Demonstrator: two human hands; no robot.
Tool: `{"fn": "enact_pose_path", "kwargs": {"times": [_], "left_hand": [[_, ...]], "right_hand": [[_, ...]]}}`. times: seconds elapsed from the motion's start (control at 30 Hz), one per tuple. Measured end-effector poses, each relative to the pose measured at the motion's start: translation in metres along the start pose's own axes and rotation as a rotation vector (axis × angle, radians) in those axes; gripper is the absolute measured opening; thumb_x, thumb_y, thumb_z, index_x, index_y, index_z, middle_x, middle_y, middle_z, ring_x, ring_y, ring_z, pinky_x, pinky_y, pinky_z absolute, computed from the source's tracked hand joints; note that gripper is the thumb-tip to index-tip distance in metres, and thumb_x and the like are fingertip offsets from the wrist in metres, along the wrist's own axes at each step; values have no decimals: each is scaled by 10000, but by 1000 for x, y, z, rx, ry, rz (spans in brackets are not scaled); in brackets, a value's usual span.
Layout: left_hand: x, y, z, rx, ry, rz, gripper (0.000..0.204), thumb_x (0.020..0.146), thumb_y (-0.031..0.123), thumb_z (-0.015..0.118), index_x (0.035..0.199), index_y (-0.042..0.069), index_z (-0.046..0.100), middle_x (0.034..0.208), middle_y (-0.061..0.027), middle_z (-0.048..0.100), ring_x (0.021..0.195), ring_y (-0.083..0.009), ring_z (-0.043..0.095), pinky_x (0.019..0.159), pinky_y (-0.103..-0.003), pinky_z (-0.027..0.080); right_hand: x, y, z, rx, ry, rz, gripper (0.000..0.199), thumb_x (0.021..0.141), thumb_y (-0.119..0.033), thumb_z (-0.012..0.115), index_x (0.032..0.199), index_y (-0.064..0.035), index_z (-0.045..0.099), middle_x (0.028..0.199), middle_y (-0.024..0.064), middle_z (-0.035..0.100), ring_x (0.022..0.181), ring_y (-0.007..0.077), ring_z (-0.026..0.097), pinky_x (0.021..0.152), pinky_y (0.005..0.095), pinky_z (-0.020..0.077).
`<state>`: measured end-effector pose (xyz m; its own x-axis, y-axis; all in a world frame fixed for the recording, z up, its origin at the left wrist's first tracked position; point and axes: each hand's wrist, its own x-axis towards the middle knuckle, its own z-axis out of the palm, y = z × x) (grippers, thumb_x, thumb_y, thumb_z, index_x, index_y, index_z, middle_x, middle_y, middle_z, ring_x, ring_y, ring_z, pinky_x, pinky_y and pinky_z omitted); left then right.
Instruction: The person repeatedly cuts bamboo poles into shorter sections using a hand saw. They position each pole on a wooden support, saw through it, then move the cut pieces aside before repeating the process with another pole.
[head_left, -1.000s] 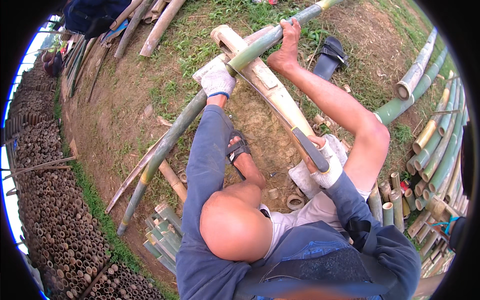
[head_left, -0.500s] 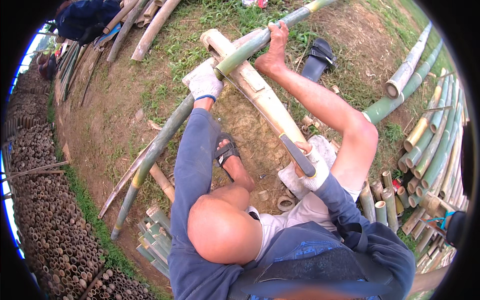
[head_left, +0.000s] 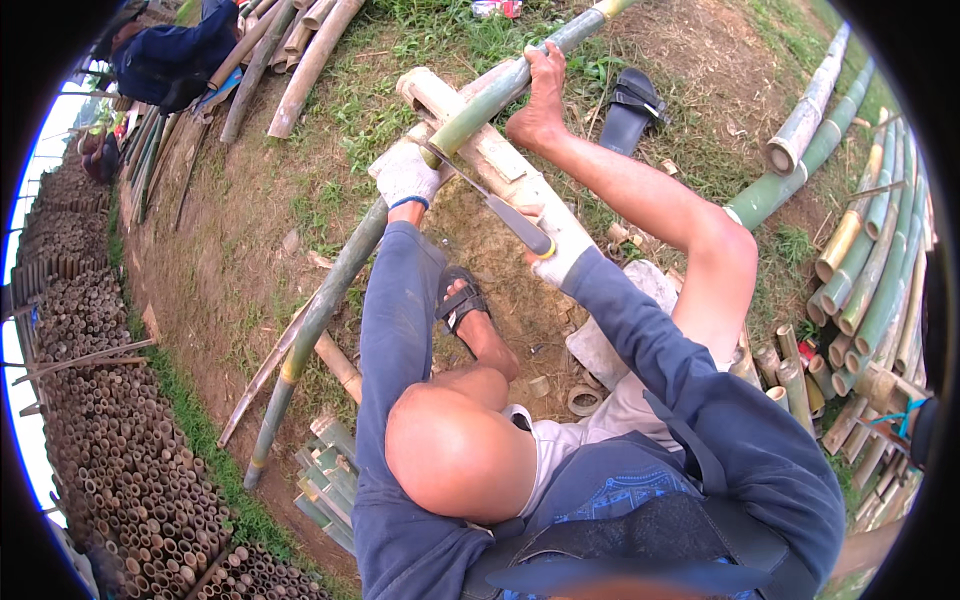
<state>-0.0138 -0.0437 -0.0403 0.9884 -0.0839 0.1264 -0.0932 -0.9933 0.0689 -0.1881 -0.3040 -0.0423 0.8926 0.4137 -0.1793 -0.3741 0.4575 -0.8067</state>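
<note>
My left hand (head_left: 407, 176), in a white knit glove with a blue cuff, grips a long green bamboo pole (head_left: 487, 106) that slants from lower left to upper right. My right hand (head_left: 563, 250), gloved too, is closed round the grey and yellow handle of a handsaw (head_left: 520, 228). Its blade meets the pole just right of my left hand. Under the pole lies a thick pale bamboo trunk (head_left: 505, 160), crossing it. Farther up, my bare right foot (head_left: 541, 105) presses on the pole.
A black sandal (head_left: 632, 108) lies beyond my foot. Bamboo poles (head_left: 873, 250) are stacked at right, with cut pieces (head_left: 330, 475) at lower left. Many stacked bamboo tubes (head_left: 140, 460) fill the left side. Dark blue cloth (head_left: 180, 55) and more poles are at upper left.
My right hand has pushed the saw forward and to the left, so its handle is now much closer to the pole. My left hand still holds the pole.
</note>
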Motion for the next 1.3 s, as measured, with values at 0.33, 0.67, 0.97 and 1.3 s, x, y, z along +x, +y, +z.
{"fn": "enact_pose_path", "kwargs": {"times": [0.33,0.67,0.97,1.3], "left_hand": [[-62,-10,-28,-237,-258,-116,605,810,451,837,1351,204,727,1164,-207,818,1131,-420,777,991,-520,603],[-162,25,-79,-463,-401,218,1153,675,332,919,1683,66,427,1418,-246,730,1236,-432,734,1047,-491,605],[-221,11,-89,-765,141,-2,903,803,469,891,1575,96,608,1416,-234,728,1288,-402,723,1102,-471,576],[-399,-118,-96,-1587,1313,-1216,897,973,492,866,1617,-5,486,1484,-202,628,1353,-293,638,1144,-460,528]], "right_hand": [[-88,90,24,-108,287,284,574,987,-193,799,1523,-120,609,1329,155,706,1147,307,720,991,449,598],[-67,116,-3,-390,203,219,776,1111,-407,715,1741,-142,346,1586,164,524,1317,319,682,959,431,627],[55,57,35,-166,-40,188,591,1046,-368,804,1487,-138,483,1392,162,642,1170,322,723,838,461,703],[49,-61,88,-223,-181,-85,653,1020,-366,849,1540,-221,481,1521,171,551,1257,329,683,876,424,684]]}}
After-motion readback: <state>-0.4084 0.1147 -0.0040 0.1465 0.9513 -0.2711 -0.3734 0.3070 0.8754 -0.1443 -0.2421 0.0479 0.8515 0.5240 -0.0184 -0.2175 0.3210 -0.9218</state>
